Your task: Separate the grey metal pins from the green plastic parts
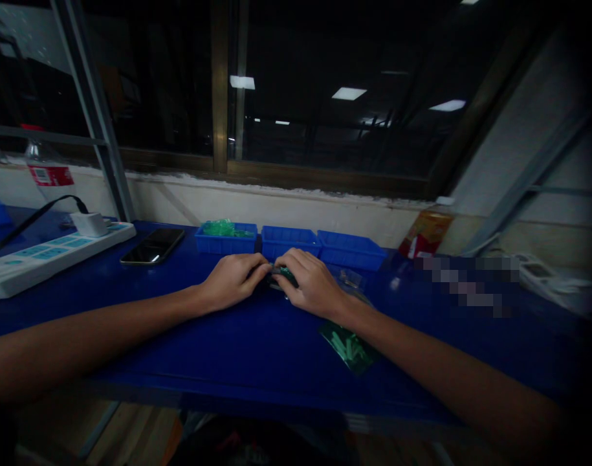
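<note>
My left hand is closed, thumb and fingers pinched at the left end of a small, shiny dark-green thing. My right hand curls round the same thing from the right, its fingers covering most of it, so its kind does not show. Both hands are close together over the middle of the blue table. Under my right forearm lies a green see-through packet with several pale green strips in it. Just beyond the right wrist is a small clear bag, its contents unclear.
Three blue bins line the back; the left one holds green plastic bags. To the left are a phone, a white power strip with a plugged-in charger, and a bottle. A bottle with an orange label stands back right.
</note>
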Motion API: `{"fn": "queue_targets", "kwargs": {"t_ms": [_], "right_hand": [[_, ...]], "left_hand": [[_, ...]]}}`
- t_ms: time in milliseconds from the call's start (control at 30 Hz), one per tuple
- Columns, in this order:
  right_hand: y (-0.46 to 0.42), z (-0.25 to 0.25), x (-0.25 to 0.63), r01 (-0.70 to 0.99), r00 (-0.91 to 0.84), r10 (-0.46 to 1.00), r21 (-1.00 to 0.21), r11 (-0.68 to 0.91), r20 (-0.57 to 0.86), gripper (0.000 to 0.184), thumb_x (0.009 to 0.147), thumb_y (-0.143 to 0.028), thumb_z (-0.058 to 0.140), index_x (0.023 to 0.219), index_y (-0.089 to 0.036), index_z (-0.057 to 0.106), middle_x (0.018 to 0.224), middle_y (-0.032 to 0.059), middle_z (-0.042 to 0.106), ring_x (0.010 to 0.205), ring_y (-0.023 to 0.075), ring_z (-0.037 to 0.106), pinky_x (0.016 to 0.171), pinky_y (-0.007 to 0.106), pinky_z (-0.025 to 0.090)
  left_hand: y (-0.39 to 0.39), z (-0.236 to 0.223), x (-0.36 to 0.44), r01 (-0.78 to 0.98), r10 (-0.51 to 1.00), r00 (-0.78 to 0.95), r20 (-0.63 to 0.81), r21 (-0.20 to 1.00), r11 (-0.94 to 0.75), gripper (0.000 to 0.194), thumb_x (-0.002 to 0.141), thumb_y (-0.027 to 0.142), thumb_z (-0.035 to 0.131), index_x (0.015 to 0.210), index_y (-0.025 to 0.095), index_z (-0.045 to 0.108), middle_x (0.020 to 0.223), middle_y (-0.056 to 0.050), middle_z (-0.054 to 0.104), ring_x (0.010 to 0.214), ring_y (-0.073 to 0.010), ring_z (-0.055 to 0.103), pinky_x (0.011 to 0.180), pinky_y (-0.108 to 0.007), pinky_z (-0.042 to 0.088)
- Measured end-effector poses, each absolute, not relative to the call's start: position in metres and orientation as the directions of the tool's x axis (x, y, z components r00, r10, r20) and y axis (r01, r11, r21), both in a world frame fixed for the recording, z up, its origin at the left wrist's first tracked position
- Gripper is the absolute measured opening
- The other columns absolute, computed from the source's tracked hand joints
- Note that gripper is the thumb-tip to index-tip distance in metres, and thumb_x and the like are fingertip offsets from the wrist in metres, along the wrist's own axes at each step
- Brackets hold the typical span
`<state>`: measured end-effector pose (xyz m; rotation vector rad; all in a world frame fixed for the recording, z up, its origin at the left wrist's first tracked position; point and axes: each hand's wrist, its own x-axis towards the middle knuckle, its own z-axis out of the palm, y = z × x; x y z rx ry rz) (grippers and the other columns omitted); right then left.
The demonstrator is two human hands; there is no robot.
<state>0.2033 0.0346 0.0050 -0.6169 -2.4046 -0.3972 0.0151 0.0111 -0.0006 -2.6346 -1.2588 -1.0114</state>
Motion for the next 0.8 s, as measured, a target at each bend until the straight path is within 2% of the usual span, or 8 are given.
{"fn": "queue_targets", "kwargs": {"t_ms": [133, 267, 367, 567, 800], "right_hand": [[0.0341, 0.0054, 0.2033, 0.520, -0.715, 0.331, 0.153, 0.841, 0.616, 0.015, 0.086, -0.026, 0.041, 0.090, -0.016, 0.051, 0.084, 0.0066, 0.054, 0.077, 0.0168, 0.048, 0.069, 0.030, 0.038], [0.0343, 0.0056, 0.2033, 0.533, -0.702, 0.347, 0.136, 0.835, 0.622, 0.018, 0.088, -0.026, 0.037, 0.086, -0.016, 0.051, 0.082, 0.0066, 0.054, 0.076, 0.0164, 0.048, 0.069, 0.030, 0.037], [0.0346, 0.0056, 0.2028, 0.545, -0.700, 0.355, 0.143, 0.826, 0.619, 0.020, 0.089, -0.026, 0.035, 0.082, -0.016, 0.051, 0.080, 0.0060, 0.053, 0.074, 0.0160, 0.047, 0.068, 0.030, 0.037], [0.0349, 0.0054, 0.2025, 0.556, -0.710, 0.365, 0.161, 0.815, 0.602, 0.023, 0.088, -0.025, 0.034, 0.077, -0.016, 0.051, 0.075, 0.0053, 0.052, 0.072, 0.0156, 0.045, 0.067, 0.030, 0.036], [0.0338, 0.0055, 0.2033, 0.526, -0.678, 0.363, 0.076, 0.847, 0.640, 0.016, 0.083, -0.027, 0.045, 0.093, -0.015, 0.049, 0.085, 0.0067, 0.055, 0.079, 0.0171, 0.049, 0.072, 0.031, 0.038]], "left_hand": [[0.0110, -0.0004, 0.0150, 0.719, 0.699, 0.444, 0.560, 0.244, -0.651, 0.030, 0.090, 0.030, 0.033, 0.075, 0.015, 0.054, 0.064, -0.001, 0.059, 0.059, -0.0122, 0.056, 0.056, -0.023, 0.039], [0.0097, -0.0007, 0.0154, 0.662, 0.681, 0.416, 0.602, 0.313, -0.681, 0.020, 0.087, 0.030, 0.039, 0.095, 0.016, 0.051, 0.076, -0.002, 0.061, 0.066, -0.0122, 0.057, 0.061, -0.024, 0.043], [0.0097, -0.0021, 0.0152, 0.627, 0.651, 0.445, 0.615, 0.306, -0.717, 0.022, 0.083, 0.027, 0.046, 0.101, 0.015, 0.049, 0.078, -0.002, 0.059, 0.066, -0.0118, 0.055, 0.061, -0.024, 0.044], [0.0113, -0.0034, 0.0157, 0.632, 0.626, 0.459, 0.630, 0.264, -0.729, 0.016, 0.083, 0.023, 0.046, 0.095, 0.016, 0.052, 0.076, -0.001, 0.058, 0.065, -0.0110, 0.052, 0.060, -0.024, 0.042], [0.0103, -0.0020, 0.0158, 0.662, 0.653, 0.429, 0.624, 0.274, -0.698, 0.017, 0.087, 0.026, 0.041, 0.091, 0.015, 0.052, 0.074, -0.002, 0.060, 0.064, -0.0117, 0.054, 0.058, -0.024, 0.041]]}}
